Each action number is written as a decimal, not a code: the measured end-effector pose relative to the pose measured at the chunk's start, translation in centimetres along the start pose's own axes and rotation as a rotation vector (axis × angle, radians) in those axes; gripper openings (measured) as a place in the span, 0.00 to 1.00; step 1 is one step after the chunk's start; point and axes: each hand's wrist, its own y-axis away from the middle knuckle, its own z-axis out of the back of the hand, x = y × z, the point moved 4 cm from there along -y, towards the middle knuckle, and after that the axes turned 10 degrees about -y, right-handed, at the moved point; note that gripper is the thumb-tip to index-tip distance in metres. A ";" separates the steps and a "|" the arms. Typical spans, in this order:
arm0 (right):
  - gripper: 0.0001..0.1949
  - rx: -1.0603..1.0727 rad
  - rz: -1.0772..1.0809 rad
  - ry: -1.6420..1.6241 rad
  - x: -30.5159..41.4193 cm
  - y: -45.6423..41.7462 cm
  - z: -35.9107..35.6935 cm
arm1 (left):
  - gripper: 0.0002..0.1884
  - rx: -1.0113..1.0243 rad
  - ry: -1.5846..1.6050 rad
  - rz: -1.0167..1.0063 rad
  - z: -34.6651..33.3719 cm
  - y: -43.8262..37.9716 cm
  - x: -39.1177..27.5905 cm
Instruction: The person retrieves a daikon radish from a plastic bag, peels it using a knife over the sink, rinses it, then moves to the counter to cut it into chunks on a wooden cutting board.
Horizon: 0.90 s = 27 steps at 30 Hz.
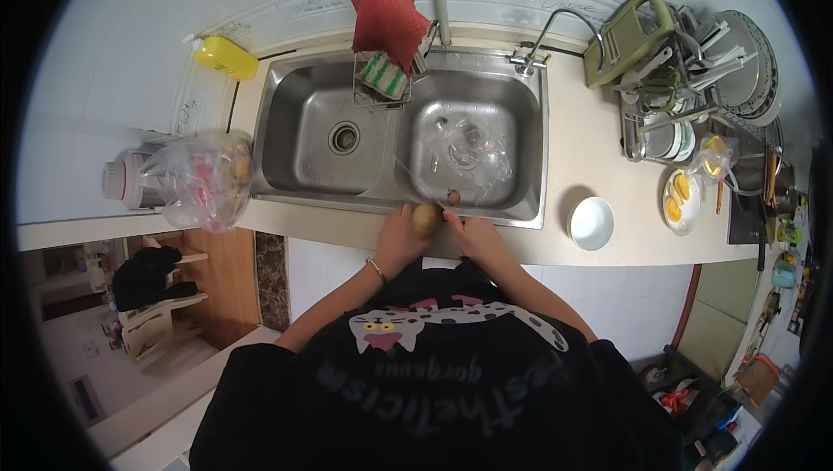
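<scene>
Over the front edge of the double stainless-steel sink (390,201), my left hand (398,236) holds a brown, roundish potato (427,220). Close by on its right, my right hand (478,241) is curled around a small tool, mostly hidden in the fingers. A dark bit of it shows at the fingertips beside the potato; its kind cannot be made out. Just beyond the hands, a small brown scrap (453,196) lies in the right basin. Farther in, that basin holds a crumpled clear plastic bag (485,162).
A white bowl (591,223) and a plate of yellow pieces (677,220) stand to the right. Behind them is a loaded dish rack (683,109). The faucet (530,61) rises at the back. A red cloth (384,12) hangs above a sponge (382,76). Filled plastic bags (205,178) sit left.
</scene>
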 end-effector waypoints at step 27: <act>0.20 -0.793 -0.052 -0.024 -13.0 2.6 6.3 | 0.24 0.403 1.391 0.219 1.6 -3.4 -2.8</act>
